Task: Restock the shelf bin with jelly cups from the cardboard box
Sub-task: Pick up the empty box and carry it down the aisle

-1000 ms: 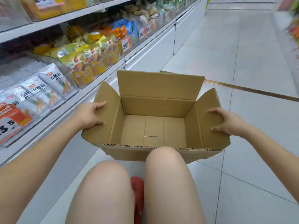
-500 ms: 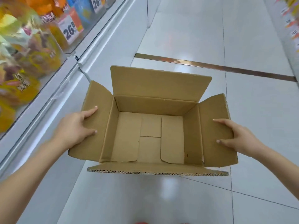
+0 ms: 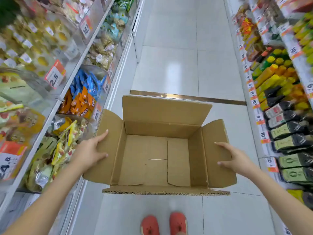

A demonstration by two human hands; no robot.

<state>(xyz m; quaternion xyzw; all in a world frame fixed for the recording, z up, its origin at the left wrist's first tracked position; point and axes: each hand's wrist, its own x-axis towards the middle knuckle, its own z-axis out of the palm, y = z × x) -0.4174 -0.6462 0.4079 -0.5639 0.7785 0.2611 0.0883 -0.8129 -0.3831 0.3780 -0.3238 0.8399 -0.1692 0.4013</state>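
- L shelves (image 3: 50, 68): motion-blurred, packs unreadable; far-left cut by pic edge.
- R shelf bottles (image 3: 277, 78): smeared, labels illegible.
- Left hand (image 3: 89, 152) & right hand (image 3: 234, 160): fingers under box (image 3: 157, 160) flaps hidden.
- Red shoes (image 3: 164, 224): heels cut off at near edge.

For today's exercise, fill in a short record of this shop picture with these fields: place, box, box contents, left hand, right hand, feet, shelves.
place: shop aisle with a tiled floor
box: open cardboard box, flaps spread, held up above the floor
box contents: none visible, bare bottom panels
left hand: grip on the box's left flap, thumb on top
right hand: grip on the box's right flap, thumb on top
feet: red shoes below the box
shelves: snack bags on the left, bottles and pouches on the right
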